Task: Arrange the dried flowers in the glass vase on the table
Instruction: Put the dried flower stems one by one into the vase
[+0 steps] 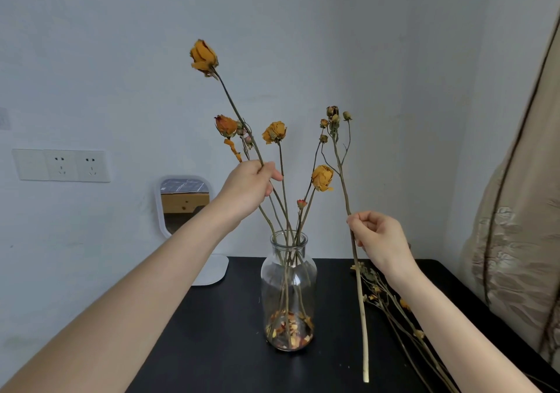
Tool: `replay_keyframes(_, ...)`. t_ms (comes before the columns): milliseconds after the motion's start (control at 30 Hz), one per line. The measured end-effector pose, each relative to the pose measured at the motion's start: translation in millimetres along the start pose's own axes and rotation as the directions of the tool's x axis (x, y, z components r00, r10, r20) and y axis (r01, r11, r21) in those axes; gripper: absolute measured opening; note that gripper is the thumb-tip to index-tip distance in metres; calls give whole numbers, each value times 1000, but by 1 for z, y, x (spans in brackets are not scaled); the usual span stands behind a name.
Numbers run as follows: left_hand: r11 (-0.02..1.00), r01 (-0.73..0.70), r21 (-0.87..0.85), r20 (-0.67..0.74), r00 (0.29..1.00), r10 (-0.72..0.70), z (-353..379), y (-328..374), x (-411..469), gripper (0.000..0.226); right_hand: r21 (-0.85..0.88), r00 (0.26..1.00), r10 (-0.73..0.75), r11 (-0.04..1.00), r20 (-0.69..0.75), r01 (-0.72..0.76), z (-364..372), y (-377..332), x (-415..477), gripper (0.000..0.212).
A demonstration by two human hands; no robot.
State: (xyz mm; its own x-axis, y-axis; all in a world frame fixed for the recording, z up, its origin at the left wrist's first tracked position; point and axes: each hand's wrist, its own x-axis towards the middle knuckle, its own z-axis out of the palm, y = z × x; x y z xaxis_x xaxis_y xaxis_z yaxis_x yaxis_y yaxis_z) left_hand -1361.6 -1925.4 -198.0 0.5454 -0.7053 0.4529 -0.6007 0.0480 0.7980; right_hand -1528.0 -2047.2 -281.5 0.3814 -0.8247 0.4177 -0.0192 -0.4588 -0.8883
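A clear glass vase [288, 283] stands on the black table [218, 332], with loose petals at its bottom and several dried orange flowers rising from its neck. My left hand [250, 188] grips the stem of the tallest dried rose [203, 56], whose lower end sits in the vase. To the right of the vase, my right hand [380, 239] pinches a long branched stem with small buds [335, 117]. That stem hangs upright outside the vase, its cut end just above the table.
More dried stems [394, 304] lie on the table at the right, behind my right forearm. A small white-framed mirror [185, 201] stands at the back left. A beige curtain [515, 241] hangs at the right edge. Wall sockets [62, 165] are on the left.
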Motion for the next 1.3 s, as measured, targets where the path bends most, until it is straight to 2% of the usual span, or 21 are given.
replay_keyframes(200, 994, 78, 71, 127, 988, -87, 7, -10, -10, 28, 1, 1000, -6, 1000, 15, 6, 1, -1, -2, 12)
replay_keyframes(333, 999, 40, 0, 38, 998, -40, 7, -17, -15, 24, -2, 1000, -16, 1000, 20, 16, 2, -1, -3, 12)
replay_keyframes(600, 999, 31, 9, 67, 997, -31, 10, -30, -23, 31, -6, 1000, -20, 1000, 21, 20, 6, -4, -1, 12)
replay_keyframes(767, 999, 19, -40, 49, 999, -17, 10, -34, -25, 29, -15, 999, -25, 1000, -43, 24, 4, 3, -4, 13)
replay_keyframes(1033, 1000, 14, -18, 18, 1000, -13, 13, -40, -22, 33, 40, 988, -75, 996, -137, 81, -3, -1, -4, 15)
replay_keyframes(1133, 997, 28, -73, 19, 999, -27, 14, -46, -25, 28, 63, 986, -81, 994, -148, 91, -5, -4, -2, 14)
replay_keyframes(1233, 966, 94, -240, -1, 995, -97, 14, -53, -28, 18, 97, 986, -107, 988, -130, 120, -7, -12, 3, 14)
replay_keyframes(1300, 942, 115, -314, -19, 992, -127, 13, -58, -31, 19, 111, 983, -150, 980, -106, 162, -10, -21, 8, 16)
